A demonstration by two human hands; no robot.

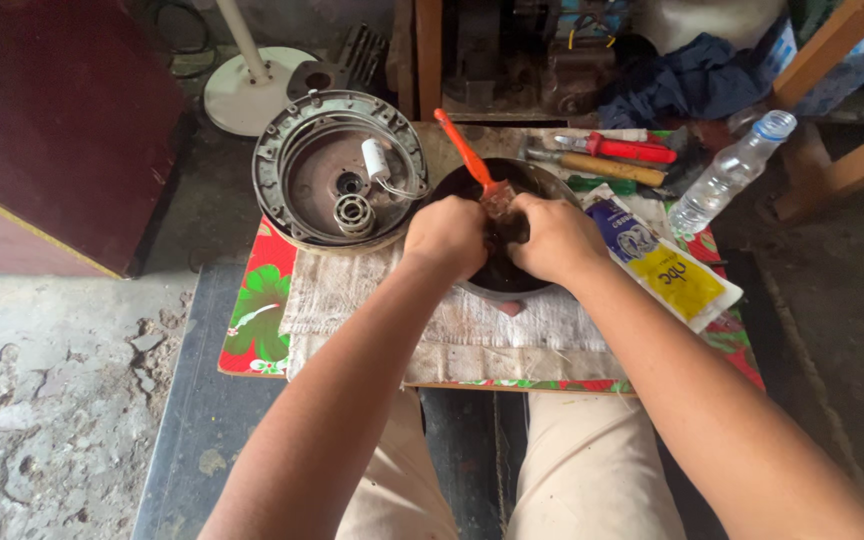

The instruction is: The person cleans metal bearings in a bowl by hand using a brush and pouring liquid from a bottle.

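Taking the dark metal bowl [500, 275] at the middle of the work board as the landmark: far to its left stands a dark red cabinet [62, 120], and up and to the left a white fan base [252, 90] on the floor. Just left of the bowl, near its rim, lies one round grey motor housing [340, 170] with one bearing [354, 212] and one white capacitor [376, 158] inside it.

Over the bowl both hands meet. The left hand [447, 235] is clenched around one brush with an orange handle [472, 160], its bristles down at the bowl's centre. The right hand [552, 238] is closed on a small dark part held in the bowl; what that part is I cannot tell, since the fingers hide most of it.

The step in hand looks like brushing the small part clean over the bowl. The next move probably calls for turning the part in the right hand so that the bristles reach its other faces.

Right of the bowl lies one blue and yellow pouch [664, 265]. Beyond it are one wooden-handled hammer [592, 162], one red-handled tool [624, 148] and one clear plastic bottle [730, 172].
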